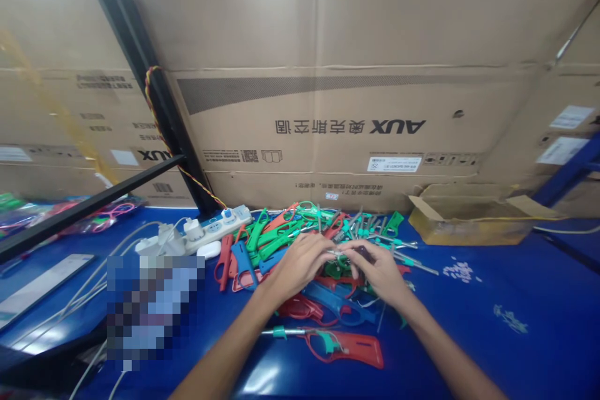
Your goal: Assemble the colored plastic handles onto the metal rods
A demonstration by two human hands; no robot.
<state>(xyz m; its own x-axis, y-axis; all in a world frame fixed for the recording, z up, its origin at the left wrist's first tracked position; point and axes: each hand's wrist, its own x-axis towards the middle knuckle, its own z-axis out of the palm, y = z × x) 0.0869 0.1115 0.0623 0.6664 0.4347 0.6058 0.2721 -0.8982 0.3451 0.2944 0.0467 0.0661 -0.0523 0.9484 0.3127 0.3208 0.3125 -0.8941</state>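
Both hands meet over a pile of red, green and blue plastic lighter casings (276,240) on the blue table. My left hand (307,262) has its fingers closed around a small part, too tiny to make out. My right hand (375,265) pinches at the same spot, with a dark object (364,254) partly hidden under its fingers. Nearer the front edge lies a red casing (360,348) with a metal tube (293,332) and a green piece (329,342). Metal rods with green ends (407,259) are scattered behind and right of my right hand.
A white power strip (215,232) with plugs and cables stands left of the pile. An open cardboard box (473,231) is at the back right, small pale bits (462,272) in front of it. A blurred-out screen (154,306) and a phone-like slab (42,287) are at left.
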